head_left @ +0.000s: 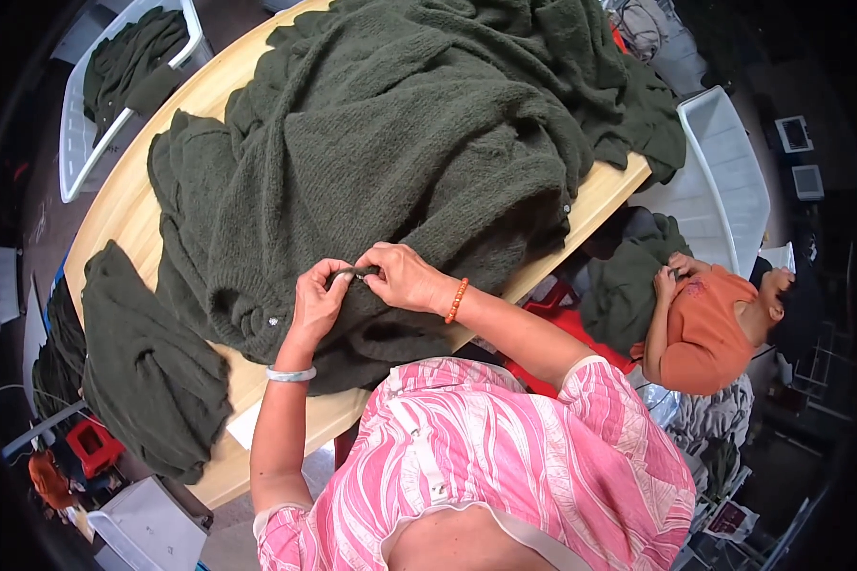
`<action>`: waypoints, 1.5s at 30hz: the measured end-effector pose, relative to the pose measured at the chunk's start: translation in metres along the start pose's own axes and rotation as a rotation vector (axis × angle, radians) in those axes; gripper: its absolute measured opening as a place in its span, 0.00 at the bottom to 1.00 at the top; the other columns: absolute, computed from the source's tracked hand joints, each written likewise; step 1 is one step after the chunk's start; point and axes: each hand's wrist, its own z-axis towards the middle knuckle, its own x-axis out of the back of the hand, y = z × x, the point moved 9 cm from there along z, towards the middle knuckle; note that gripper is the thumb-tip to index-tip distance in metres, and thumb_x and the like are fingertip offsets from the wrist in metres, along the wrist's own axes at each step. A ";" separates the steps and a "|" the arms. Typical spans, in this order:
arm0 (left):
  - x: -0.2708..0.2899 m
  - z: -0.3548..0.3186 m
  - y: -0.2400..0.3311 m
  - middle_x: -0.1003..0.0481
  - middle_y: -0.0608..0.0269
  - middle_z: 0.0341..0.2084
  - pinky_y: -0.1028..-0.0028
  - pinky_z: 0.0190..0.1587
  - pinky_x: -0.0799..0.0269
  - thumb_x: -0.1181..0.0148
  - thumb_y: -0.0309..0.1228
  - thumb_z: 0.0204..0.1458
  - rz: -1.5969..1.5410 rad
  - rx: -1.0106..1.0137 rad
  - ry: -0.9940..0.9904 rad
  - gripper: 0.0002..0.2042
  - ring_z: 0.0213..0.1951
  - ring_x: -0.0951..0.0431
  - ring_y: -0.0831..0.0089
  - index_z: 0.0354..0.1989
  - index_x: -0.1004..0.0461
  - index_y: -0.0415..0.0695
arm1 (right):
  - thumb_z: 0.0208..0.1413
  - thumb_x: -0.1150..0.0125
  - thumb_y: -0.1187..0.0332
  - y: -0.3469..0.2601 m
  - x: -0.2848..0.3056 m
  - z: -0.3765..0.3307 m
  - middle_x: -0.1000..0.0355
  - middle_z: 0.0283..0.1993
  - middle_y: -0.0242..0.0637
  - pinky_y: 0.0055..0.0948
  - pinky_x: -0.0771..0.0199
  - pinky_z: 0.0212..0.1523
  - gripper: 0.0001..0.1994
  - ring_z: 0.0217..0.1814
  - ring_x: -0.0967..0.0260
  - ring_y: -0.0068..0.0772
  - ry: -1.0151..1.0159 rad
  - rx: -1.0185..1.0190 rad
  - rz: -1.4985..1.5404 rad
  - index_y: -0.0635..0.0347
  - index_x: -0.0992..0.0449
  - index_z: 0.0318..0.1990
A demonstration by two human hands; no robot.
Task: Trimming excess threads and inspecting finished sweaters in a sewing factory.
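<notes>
Pinching the green knit (371, 181) with both hands: left hand (316, 293) and right hand (400, 276) clamped on a small fold (354, 272), fingertips nearly touching. Fold partly behind fingers, can't make out detail. Knit spreads from the hands up through 12 o'clock over the table (114, 217); top cut off. Second knit (152, 366) at 8. Crate (74, 143) at 10, cut off. Co-worker (705, 328) at 3, fingers unclear.

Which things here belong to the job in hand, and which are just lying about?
In the job, seemingly:
- Green knit, pinched by left hand and right hand
- Wooden table under it

Likely just about:
- Left bin, white
- Right bin, white
- Red plastic item, lower left
</notes>
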 end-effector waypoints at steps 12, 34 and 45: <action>-0.005 -0.006 0.013 0.29 0.76 0.26 0.83 0.33 0.37 0.44 0.23 0.55 0.035 0.026 -0.149 0.02 0.29 0.35 0.87 0.34 0.27 0.37 | 0.45 0.41 0.75 0.002 0.005 0.003 0.25 0.33 0.53 0.40 0.26 0.42 0.07 0.39 0.26 0.52 -0.107 -0.070 0.101 0.68 0.21 0.32; 0.024 -0.065 0.120 0.24 0.60 0.42 0.73 0.49 0.30 0.44 0.18 0.48 -0.252 -0.274 0.020 0.19 0.45 0.25 0.73 0.51 0.30 0.36 | 0.37 0.27 0.73 -0.131 0.067 0.007 0.48 0.70 0.46 0.33 0.23 0.40 0.47 0.53 0.30 0.47 -0.140 0.334 -0.180 0.55 0.47 0.68; 0.117 -0.123 0.122 0.25 0.63 0.47 0.73 0.55 0.34 0.34 0.25 0.48 -0.694 -0.272 0.132 0.21 0.50 0.27 0.77 0.52 0.29 0.37 | 0.51 0.39 0.69 -0.195 -0.051 -0.043 0.31 0.57 0.51 0.33 0.39 0.62 0.25 0.59 0.35 0.38 -1.278 0.336 0.320 0.68 0.34 0.56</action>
